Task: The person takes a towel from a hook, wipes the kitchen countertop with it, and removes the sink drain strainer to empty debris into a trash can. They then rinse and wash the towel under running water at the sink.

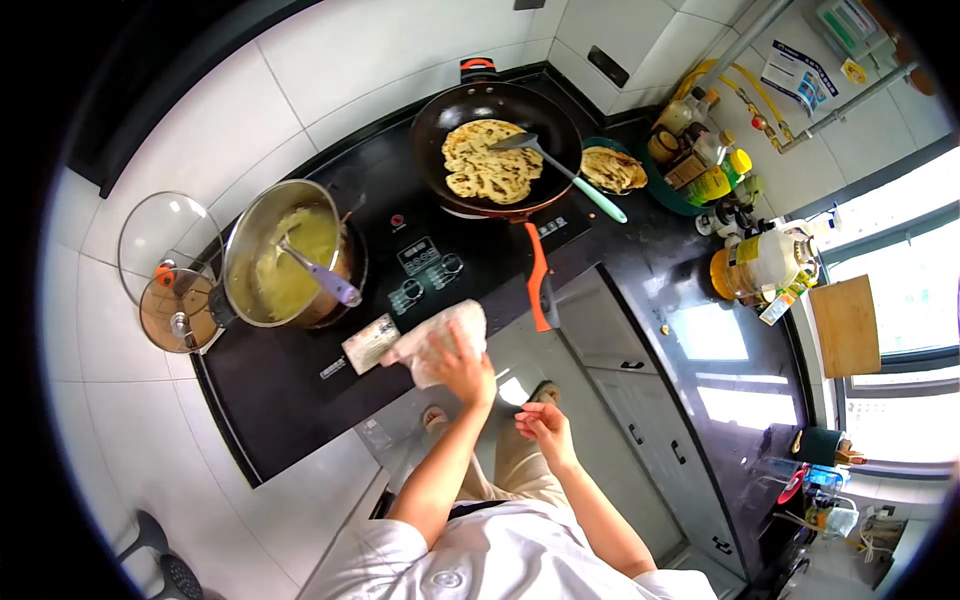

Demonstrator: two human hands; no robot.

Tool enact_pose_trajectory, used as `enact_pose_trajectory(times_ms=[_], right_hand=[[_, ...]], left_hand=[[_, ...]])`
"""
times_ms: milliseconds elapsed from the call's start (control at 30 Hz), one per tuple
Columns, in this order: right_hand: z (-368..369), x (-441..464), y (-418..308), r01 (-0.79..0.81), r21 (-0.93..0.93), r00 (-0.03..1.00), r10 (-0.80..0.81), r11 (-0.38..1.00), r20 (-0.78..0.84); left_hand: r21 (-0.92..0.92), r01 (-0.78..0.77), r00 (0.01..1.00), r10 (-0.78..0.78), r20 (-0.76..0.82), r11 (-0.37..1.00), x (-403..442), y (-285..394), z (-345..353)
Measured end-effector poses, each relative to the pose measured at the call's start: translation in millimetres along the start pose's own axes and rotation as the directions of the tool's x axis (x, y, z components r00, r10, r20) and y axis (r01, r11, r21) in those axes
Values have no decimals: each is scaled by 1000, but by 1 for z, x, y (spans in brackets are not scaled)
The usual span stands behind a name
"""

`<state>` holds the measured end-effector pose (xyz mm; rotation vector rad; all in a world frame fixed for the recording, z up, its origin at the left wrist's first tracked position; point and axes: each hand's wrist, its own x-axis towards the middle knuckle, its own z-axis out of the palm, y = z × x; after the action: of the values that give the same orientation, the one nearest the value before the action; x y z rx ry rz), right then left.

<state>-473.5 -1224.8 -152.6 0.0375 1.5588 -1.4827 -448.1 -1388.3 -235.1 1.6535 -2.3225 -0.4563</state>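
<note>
My left hand (457, 368) presses on a pale cloth (438, 338) at the front edge of the black stove top (290, 375), its fingers over the cloth. Beside the cloth lies a small patterned packet or card (370, 343). My right hand (541, 425) hangs over the floor in front of the counter, fingers curled; whether it holds anything is too small to tell. Behind them, a dark frying pan (435, 135) with an orange handle holds a browned flatbread (485, 165), with a spatula (580, 182) resting in it.
At left stands a steel pot (240, 255) of yellowish liquid with a purple-handled ladle (335, 285). Two glass lids (175, 310) lean by the wall. Right of the pan are a plate of flatbreads (612, 170), bottles (715, 185) and an oil jug (765, 262).
</note>
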Motion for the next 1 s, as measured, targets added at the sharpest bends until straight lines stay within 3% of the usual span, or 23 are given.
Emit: enact_pose_trajectory(times_ms=[133,200,233,267,333,400,467,533,600,633,733,800,867,933,1000], right_hand=[[-60,14,-29,32,-25,999,-31,999,12],[-100,23,-45,57,-48,998,-56,997,11],[-122,25,-53,65,-57,998,-64,996,6],[-144,29,-62,77,-74,997,-78,994,-11],[-182,30,-80,88,-100,995,-93,991,-46],[-218,36,-88,83,-105,992,-92,991,-85],[-241,39,-98,84,-92,991,-93,992,-92],[-255,43,-107,95,-105,992,-104,990,-76],[-262,47,-112,92,-108,993,-99,990,-60],[-262,48,-114,84,-102,995,-90,991,-54],[-261,54,-107,49,-77,998,-51,996,-26],[-260,63,-107,45,-61,999,-45,997,-9],[-255,60,-103,33,-35,999,-33,999,-2],[-254,65,-104,48,-45,999,-48,998,6],[-253,64,-111,60,-49,998,-61,997,-15]], left_hand=[[18,-58,995,57,78,998,9,98,28],[-23,-148,989,148,-18,989,14,137,54],[-488,-165,984,178,-19,857,21,155,61],[-108,-161,987,162,7,981,26,176,70],[-1,-135,991,135,13,991,34,215,87],[-19,-94,995,94,33,995,40,249,100],[-62,-200,979,197,-50,978,46,271,129],[-141,-379,923,362,-134,915,53,292,132],[-222,-478,878,468,-103,850,59,304,138],[-295,-441,890,455,-22,848,61,308,138],[-628,-454,836,546,-56,632,75,296,123],[-600,-424,882,458,-106,678,67,289,85],[-450,-339,938,332,-98,826,65,278,62],[-307,-322,941,266,-210,896,80,260,70],[-219,-208,944,136,-302,953,93,252,81]])
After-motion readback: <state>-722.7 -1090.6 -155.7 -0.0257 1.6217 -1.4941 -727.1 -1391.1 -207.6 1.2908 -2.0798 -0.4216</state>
